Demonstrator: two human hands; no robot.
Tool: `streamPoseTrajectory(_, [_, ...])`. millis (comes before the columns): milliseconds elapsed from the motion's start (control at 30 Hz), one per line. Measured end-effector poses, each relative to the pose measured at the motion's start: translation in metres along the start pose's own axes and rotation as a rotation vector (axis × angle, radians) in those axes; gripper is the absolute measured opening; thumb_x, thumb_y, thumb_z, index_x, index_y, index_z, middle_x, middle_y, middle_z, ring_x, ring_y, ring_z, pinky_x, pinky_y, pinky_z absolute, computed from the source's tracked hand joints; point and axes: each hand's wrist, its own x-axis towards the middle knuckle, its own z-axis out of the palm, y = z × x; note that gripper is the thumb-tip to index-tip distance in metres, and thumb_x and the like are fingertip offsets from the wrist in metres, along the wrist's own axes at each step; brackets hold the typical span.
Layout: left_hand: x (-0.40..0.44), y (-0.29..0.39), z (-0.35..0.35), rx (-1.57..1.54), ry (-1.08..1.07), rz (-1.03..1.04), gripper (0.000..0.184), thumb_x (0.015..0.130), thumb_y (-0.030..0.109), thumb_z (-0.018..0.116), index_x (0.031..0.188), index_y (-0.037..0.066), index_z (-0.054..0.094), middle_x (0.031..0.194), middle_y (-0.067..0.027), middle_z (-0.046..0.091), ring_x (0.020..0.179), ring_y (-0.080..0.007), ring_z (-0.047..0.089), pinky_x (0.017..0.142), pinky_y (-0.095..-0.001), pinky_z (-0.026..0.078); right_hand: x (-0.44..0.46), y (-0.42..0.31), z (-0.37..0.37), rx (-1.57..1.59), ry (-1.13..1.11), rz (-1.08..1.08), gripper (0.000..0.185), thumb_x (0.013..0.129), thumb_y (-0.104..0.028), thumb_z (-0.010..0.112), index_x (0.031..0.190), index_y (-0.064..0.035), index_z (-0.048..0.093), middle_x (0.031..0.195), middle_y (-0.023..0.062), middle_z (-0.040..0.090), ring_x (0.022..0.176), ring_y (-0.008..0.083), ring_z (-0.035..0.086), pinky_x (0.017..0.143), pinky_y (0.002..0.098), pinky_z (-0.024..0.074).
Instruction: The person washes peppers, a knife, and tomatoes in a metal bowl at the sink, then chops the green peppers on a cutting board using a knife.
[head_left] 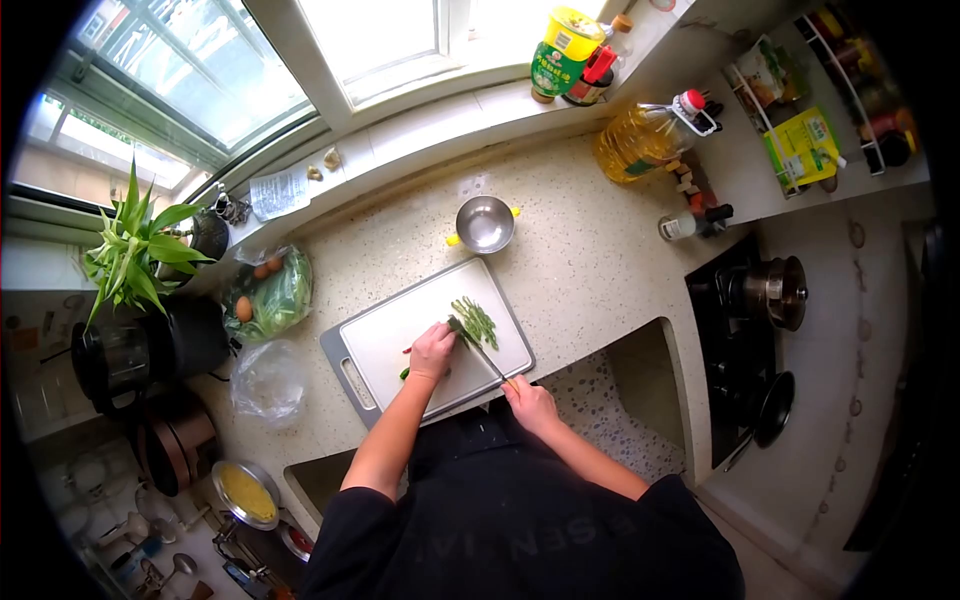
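A white cutting board with a grey rim (390, 338) lies tilted on the counter. My right hand (531, 404) is closed around the handle of a knife (487, 358), whose blade points up and left across the board. Beside the blade, my left hand (433, 350) is closed with its fingertips down at the board; what they press on is too small to make out. Sliced green pieces (474, 323) lie right of the blade. A green pepper piece (404, 373) and a small red bit are left of my left hand.
A metal bowl (485, 224) stands behind the board. Bagged greens and eggs (277, 290) and a crumpled plastic bag (268, 383) lie at the left. An oil bottle (637, 145) is at the back right, near the stove (727, 360). A plant (140, 250) leans in from the left.
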Motion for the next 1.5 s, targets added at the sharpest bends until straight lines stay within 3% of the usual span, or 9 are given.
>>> streamPoseTrajectory(167, [0.000, 0.000, 0.003, 0.006, 0.032, 0.007, 0.008, 0.078, 0.005, 0.064, 0.084, 0.009, 0.068, 0.087, -0.0038, 0.062, 0.086, -0.0221, 0.065, 0.073, -0.0334, 0.057, -0.005, -0.003, -0.002, 0.000, 0.016, -0.011, 0.041, 0.102, -0.048, 0.050, 0.097, -0.0079, 0.056, 0.069, 0.0240, 0.066, 0.069, 0.0475, 0.066, 0.061, 0.0592, 0.0511])
streamPoseTrajectory(267, [-0.003, -0.002, 0.007, 0.007, -0.014, -0.022, 0.016, 0.077, 0.004, 0.063, 0.089, 0.010, 0.072, 0.093, -0.0034, 0.066, 0.089, -0.0231, 0.067, 0.077, -0.0331, 0.058, -0.006, -0.003, -0.001, -0.013, 0.014, -0.008, 0.041, 0.102, -0.048, 0.049, 0.098, -0.0080, 0.055, 0.069, 0.0239, 0.066, 0.069, 0.0474, 0.066, 0.061, 0.0593, 0.0512])
streamPoseTrajectory(767, [-0.001, -0.001, 0.001, 0.025, -0.081, -0.060, 0.017, 0.075, 0.004, 0.063, 0.088, 0.010, 0.073, 0.092, -0.0040, 0.066, 0.085, -0.0236, 0.066, 0.071, -0.0342, 0.057, 0.006, -0.011, 0.007, -0.082, -0.034, 0.061, 0.042, 0.101, -0.049, 0.051, 0.096, -0.0076, 0.057, 0.071, 0.0239, 0.067, 0.071, 0.0470, 0.067, 0.062, 0.0589, 0.0524])
streamPoseTrajectory(1067, [-0.003, 0.003, 0.004, -0.095, 0.042, -0.072, 0.018, 0.073, 0.001, 0.070, 0.090, 0.008, 0.074, 0.097, -0.0056, 0.070, 0.093, -0.0251, 0.069, 0.077, -0.0348, 0.058, 0.018, -0.005, 0.016, 0.113, 0.048, 0.068, 0.039, 0.102, -0.046, 0.051, 0.099, -0.0079, 0.058, 0.074, 0.0258, 0.065, 0.074, 0.0482, 0.065, 0.064, 0.0577, 0.0503])
streamPoseTrajectory(1500, [0.001, 0.008, 0.004, -0.043, 0.106, -0.054, 0.017, 0.076, 0.004, 0.065, 0.089, 0.008, 0.074, 0.089, -0.0038, 0.068, 0.085, -0.0220, 0.066, 0.073, -0.0344, 0.056, -0.003, 0.001, -0.002, 0.096, 0.014, 0.034, 0.037, 0.101, -0.046, 0.053, 0.100, -0.0090, 0.059, 0.075, 0.0238, 0.066, 0.074, 0.0472, 0.065, 0.065, 0.0585, 0.0500])
